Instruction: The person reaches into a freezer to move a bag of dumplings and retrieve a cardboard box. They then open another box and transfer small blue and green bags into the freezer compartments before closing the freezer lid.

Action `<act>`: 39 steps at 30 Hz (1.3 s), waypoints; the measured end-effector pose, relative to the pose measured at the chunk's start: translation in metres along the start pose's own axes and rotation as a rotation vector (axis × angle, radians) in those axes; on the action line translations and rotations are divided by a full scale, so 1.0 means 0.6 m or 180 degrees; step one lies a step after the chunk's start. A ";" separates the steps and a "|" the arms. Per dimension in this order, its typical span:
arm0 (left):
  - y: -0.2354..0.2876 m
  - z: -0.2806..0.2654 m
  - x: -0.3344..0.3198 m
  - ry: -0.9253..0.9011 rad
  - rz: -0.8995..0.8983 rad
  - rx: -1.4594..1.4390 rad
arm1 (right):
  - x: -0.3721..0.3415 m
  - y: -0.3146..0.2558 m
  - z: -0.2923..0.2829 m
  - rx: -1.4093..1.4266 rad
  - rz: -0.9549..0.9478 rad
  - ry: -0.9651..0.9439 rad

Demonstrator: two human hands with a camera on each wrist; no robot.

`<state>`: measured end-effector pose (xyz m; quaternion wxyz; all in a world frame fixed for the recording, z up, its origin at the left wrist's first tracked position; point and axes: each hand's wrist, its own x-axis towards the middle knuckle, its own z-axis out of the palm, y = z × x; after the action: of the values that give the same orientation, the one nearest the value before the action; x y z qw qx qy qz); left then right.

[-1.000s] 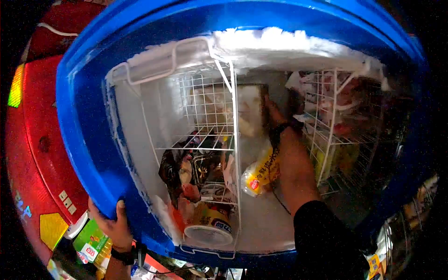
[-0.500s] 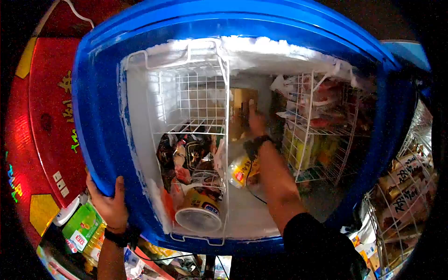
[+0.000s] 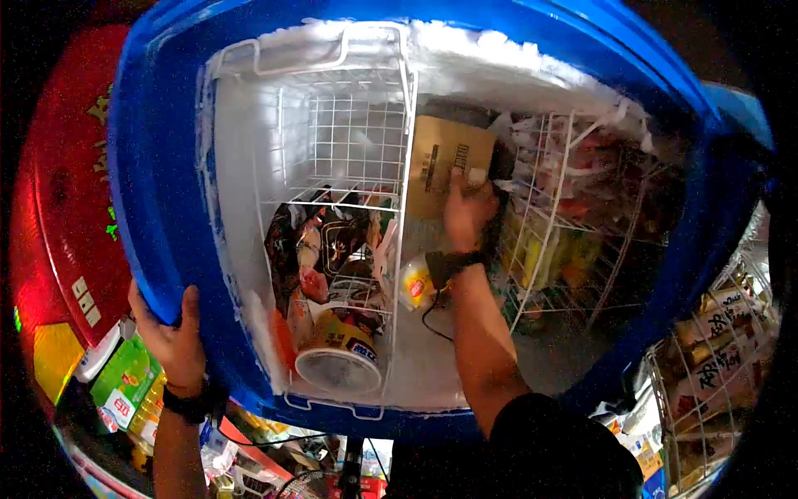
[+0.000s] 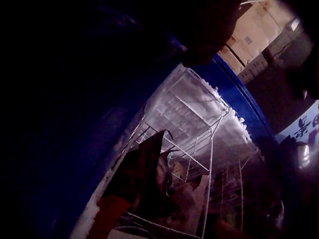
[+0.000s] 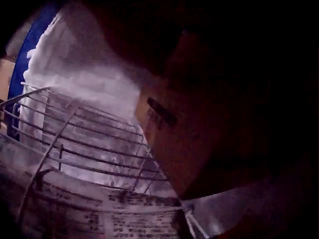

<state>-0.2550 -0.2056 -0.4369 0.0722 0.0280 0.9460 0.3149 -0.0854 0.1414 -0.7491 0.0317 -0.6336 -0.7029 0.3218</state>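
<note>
My right hand (image 3: pixel 467 218) reaches down into a chest freezer and grips a brown cardboard box (image 3: pixel 440 166) at its right side, thumb on the printed face. In the right wrist view the box (image 5: pixel 174 134) is dark, with a slot-like hole in one side. Below that wrist lies a yellow and white plastic package (image 3: pixel 416 281), partly hidden by the wristband. My left hand (image 3: pixel 176 353) holds the freezer's blue rim (image 3: pixel 162 249) at the left, thumb on top and the other fingers partly hidden behind the edge.
A white wire basket (image 3: pixel 357 141) on the left holds dark packages (image 3: pixel 291 241) and a tub (image 3: pixel 339 358). Another wire basket (image 3: pixel 553 212) with bagged food stands on the right. Frost (image 3: pixel 499 50) lines the far rim. Outside, a wire rack (image 3: pixel 706 382) holds packages.
The cardboard box has come up and tilted, so its printed face now shows more fully, with my right hand on it. My left hand stays on the rim. The head view has shifted.
</note>
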 end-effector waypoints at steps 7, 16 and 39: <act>0.044 0.004 0.001 -0.0170 0.0139 -0.0049 | 0.045 -0.005 0.008 -0.0278 -0.1330 0.0413; 0.247 0.100 -0.195 -0.0005 0.0069 -0.1860 | 0.121 -0.194 -0.054 -0.2051 -0.1226 -0.1649; 0.077 0.784 -0.228 -0.0278 -0.3534 -0.5479 | 0.121 -0.148 -0.099 -0.1814 -0.1411 -0.1423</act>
<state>-0.0470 0.0963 -0.7654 0.2377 -0.4637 0.2754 0.8078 -0.1498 0.2331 -0.6846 -0.2295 -0.3652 -0.8726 0.2294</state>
